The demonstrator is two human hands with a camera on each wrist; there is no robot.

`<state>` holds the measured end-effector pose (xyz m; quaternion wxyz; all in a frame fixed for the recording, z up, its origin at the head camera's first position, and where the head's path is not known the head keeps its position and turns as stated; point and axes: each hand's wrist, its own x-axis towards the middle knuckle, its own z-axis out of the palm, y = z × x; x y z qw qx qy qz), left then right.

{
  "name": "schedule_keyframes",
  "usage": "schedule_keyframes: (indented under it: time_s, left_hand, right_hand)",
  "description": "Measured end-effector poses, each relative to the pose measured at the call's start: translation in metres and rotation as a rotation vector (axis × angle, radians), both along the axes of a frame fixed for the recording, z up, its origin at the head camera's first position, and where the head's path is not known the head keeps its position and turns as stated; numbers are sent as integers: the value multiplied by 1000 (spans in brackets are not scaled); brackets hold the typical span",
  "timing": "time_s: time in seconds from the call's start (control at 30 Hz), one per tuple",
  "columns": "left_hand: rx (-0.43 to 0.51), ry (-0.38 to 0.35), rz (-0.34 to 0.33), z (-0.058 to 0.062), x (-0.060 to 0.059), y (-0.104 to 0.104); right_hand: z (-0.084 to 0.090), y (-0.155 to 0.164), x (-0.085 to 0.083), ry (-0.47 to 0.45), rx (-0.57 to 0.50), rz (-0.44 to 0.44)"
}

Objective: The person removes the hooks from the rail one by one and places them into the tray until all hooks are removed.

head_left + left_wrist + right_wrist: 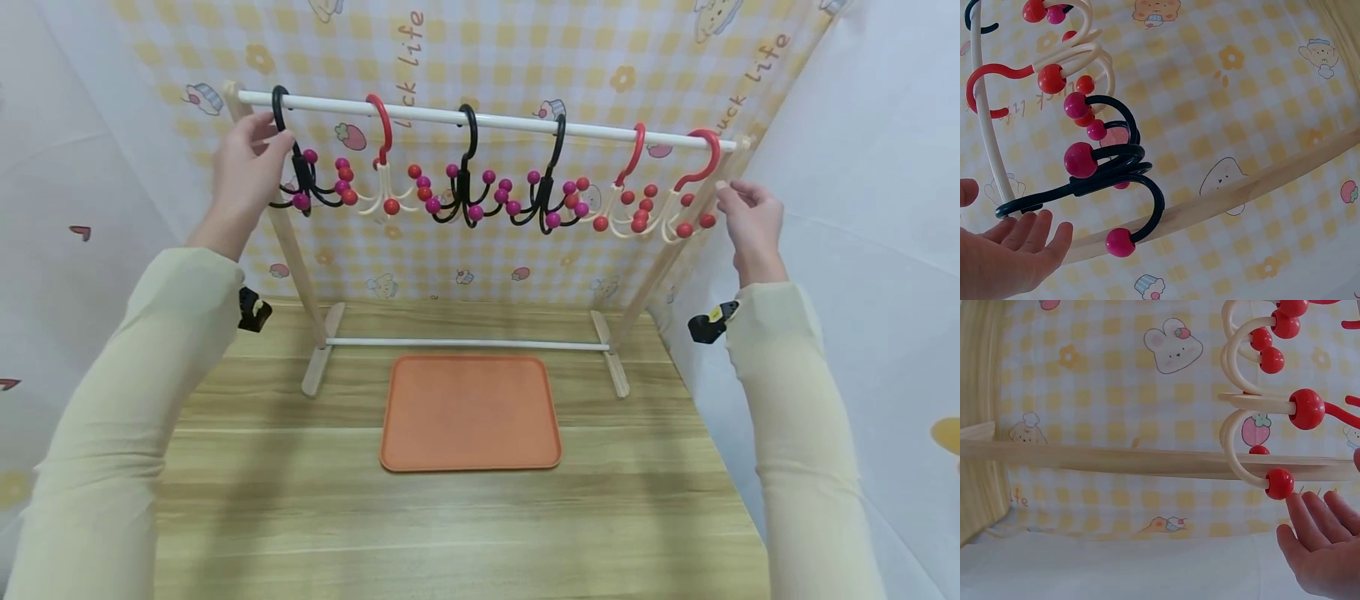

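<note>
A white rod (517, 123) carries several hooked hangers with ball-tipped arms. My left hand (251, 171) is at the leftmost black hanger (302, 175), its fingers extended beside the hook and the thumb apart. In the left wrist view the fingertips of that hand (1016, 250) lie close under the black hook (1035, 200); whether they touch cannot be told. At the other end, my right hand (753, 218) is beside the rightmost red-and-cream hanger (686, 196). Its loosely extended fingers (1319, 515) reach near a red ball (1279, 484), gripping nothing visible.
Wooden posts (292, 250) hold up the rod, and a lower white bar (465, 342) joins their feet. An orange tray (471, 412) lies on the wooden table (465, 525) in front of the rack. Behind hangs a yellow checked cloth (480, 267).
</note>
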<state>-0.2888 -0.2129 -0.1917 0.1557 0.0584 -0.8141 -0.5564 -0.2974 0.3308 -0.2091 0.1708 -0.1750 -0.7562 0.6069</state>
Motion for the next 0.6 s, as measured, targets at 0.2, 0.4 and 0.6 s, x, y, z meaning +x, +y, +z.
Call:
schedule_keyframes:
  time_s: [0.2,0.4,0.6]
  left_hand:
    - [29,1,46,2,-6,3]
    - [40,15,101,6,-11,6]
    - [21,16,144,9,-17,7]
  right_hand:
    - [4,-3,-4,-2,-31,-36]
    - [6,-5,-11,-9,8,-65]
    - [7,-5,-13,-20,44,-78]
